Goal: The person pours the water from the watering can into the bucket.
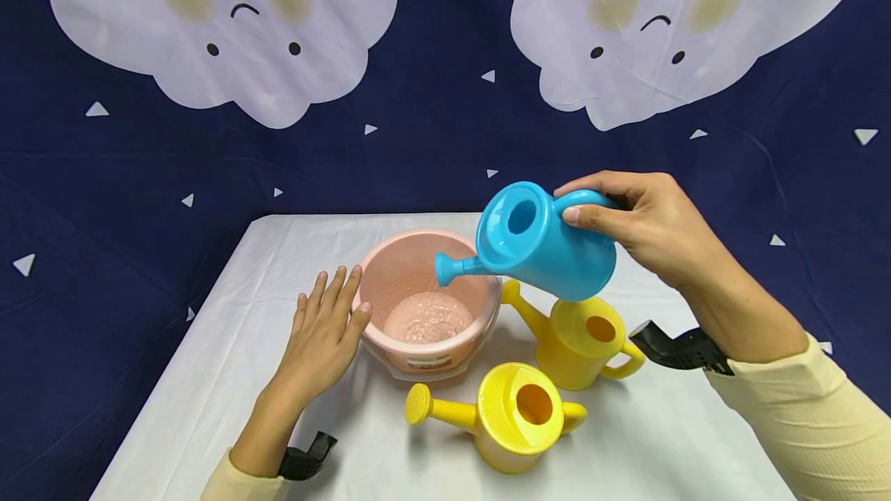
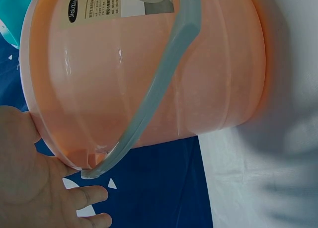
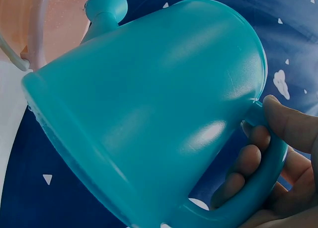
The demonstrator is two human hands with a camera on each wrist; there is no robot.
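My right hand (image 1: 643,223) grips the handle of a blue watering can (image 1: 550,246), fingers curled through the loop in the right wrist view. The can is tipped toward the left, its spout head over a pink bucket (image 1: 425,242). Thin streams fall from the spout, and rippling water (image 1: 428,319) covers the bucket's bottom. My left hand (image 1: 316,339) rests against the bucket's left rim with its fingers straight and spread. In the left wrist view the bucket (image 2: 124,79) shows a label and a grey carrying handle (image 2: 154,99) hanging down its side.
Two yellow watering cans stand on the white-covered table (image 1: 376,447): one (image 1: 515,424) in front of the bucket, the other (image 1: 578,346) right of it, below the blue can. A dark blue cloth (image 1: 445,153) with clouds and triangles hangs behind the table.
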